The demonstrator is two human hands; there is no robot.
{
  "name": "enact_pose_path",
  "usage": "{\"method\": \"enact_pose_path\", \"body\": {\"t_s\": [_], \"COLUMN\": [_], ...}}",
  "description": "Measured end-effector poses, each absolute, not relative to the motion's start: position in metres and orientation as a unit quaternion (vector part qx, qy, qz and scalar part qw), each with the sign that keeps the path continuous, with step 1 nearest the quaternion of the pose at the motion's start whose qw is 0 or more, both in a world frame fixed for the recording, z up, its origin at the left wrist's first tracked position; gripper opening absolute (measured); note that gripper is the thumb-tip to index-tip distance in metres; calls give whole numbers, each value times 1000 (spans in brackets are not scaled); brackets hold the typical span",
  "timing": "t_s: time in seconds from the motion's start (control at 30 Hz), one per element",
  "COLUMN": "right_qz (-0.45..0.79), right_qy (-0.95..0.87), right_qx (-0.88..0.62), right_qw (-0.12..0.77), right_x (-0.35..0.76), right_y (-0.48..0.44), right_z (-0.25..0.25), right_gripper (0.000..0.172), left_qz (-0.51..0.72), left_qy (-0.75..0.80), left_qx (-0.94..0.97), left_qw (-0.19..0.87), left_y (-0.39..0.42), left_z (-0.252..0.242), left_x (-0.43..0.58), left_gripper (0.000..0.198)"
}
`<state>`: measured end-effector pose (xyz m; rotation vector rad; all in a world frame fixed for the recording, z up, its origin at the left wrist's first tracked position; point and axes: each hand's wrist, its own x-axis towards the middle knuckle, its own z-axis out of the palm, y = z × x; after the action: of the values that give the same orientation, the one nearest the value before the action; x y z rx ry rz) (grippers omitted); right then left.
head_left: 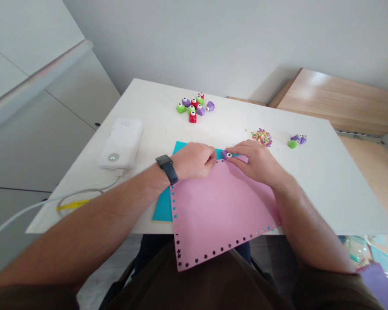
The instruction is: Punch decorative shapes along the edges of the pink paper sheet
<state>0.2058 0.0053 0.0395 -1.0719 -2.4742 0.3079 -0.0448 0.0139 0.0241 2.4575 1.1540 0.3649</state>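
Observation:
A pink sheet of paper (220,202) has small star-shaped holes punched along its left, bottom and part of its top edge. My left hand (198,159) is closed on the sheet's top edge, left of the middle. In my right hand (255,161), a small purple craft punch (225,155) is held between thumb and fingers at that same top edge; a star shows on its white button. Beneath the pink sheet lies blue paper (163,206), showing at the left and top. The sheet's lower corner hangs past the table's front edge.
Several red, green and purple punches (193,117) stand at the back of the white table (158,103). Colourful paper bits (262,137) lie in a heap, with more punches (292,144) farther right. A white device (121,142) with a cable (93,191) sits at left.

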Motion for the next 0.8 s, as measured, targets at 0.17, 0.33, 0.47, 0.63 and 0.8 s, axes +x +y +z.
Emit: {"method": "enact_pose_path", "body": {"t_s": [0.17,0.33,0.47,0.63,0.8], "right_qz": [106,114,117,123,116], "right_qy": [-893,-889,-891,-894,-897], "right_qx": [-383,-388,-386,-388,-386], "right_qw": [211,214,209,188,180], "right_x": [205,205,205,207,207], "right_y": [5,4,3,3,3], "right_z": [40,41,43,46,44], "right_gripper": [21,21,20,18,16], "left_qz": [132,125,122,119,123], "left_qy": [416,417,420,420,417], "left_qx": [878,880,879,880,883], "left_qw": [199,192,189,188,175], "left_y": [14,14,14,14,13], "left_z": [23,24,24,24,24], "left_x": [-44,-44,-44,-44,-43], "left_gripper": [22,22,22,22,23]}}
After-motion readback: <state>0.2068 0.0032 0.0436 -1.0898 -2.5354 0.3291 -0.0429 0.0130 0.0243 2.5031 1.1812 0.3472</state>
